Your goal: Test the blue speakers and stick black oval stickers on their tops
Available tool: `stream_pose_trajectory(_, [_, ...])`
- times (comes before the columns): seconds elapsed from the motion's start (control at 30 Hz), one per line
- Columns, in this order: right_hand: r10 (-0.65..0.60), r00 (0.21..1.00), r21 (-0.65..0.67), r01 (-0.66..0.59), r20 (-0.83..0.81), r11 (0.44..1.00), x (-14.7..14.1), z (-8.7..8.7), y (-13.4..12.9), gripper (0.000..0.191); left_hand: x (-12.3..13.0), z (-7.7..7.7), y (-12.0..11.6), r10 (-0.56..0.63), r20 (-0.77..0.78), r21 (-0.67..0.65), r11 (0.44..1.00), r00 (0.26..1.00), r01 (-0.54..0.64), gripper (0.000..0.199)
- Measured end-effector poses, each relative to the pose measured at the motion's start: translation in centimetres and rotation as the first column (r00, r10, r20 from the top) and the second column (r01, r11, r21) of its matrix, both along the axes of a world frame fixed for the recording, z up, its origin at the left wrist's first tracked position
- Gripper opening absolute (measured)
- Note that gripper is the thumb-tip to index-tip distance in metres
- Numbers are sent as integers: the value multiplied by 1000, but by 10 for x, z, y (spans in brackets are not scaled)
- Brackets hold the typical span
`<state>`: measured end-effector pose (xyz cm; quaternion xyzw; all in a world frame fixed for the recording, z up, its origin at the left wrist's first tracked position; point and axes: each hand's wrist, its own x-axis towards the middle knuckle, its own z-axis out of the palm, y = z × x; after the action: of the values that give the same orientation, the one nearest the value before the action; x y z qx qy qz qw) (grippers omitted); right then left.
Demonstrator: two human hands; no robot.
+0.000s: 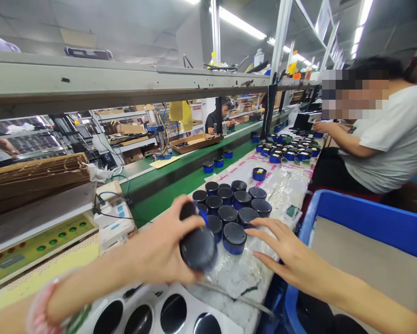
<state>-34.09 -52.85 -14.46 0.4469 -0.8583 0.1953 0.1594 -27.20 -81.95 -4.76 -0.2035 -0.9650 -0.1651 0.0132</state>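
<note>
My left hand [170, 241] is closed around a black round disc-shaped unit [198, 249]; a second dark piece with a blue edge shows between the thumb and fingers, partly hidden. My right hand [281, 246] has its fingers apart beside the nearest black-topped blue puck [234, 235]. Its fingertips are close to that puck's right side; whether they touch it I cannot tell. Behind it, several similar black-topped blue pucks [228, 213] stand grouped on the plastic-covered bench. Below my left hand lies a white sheet with glossy black round stickers [173, 313].
A blue bin [368, 208] with cardboard inside stands at the right. A green conveyor belt [170, 178] carries a few pucks along the left. A control box [37, 241] sits at lower left. Farther along, a person in a white shirt [396, 139] works near many more pucks.
</note>
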Motion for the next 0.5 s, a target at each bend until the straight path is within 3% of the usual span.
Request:
stream_pose_trajectory(0.1, [-9,997,-4,10,80,1000,13,-6,-3,31,28,-38,36,-18,234,6,1000,972,17,69])
stream_pose_trajectory(0.2, [-42,977,4,42,209,999,22,-13,-12,29,17,-68,57,110,269,-94,992,957,-88,77])
stream_pose_trajectory(0.37, [-69,941,25,64,331,998,31,-22,-26,18,-18,-79,72,266,206,-168,958,942,-234,87])
stream_pose_trajectory(0.5, [-87,968,70,73,235,995,36,-19,-35,14,-14,-77,72,288,204,-141,954,936,-263,106])
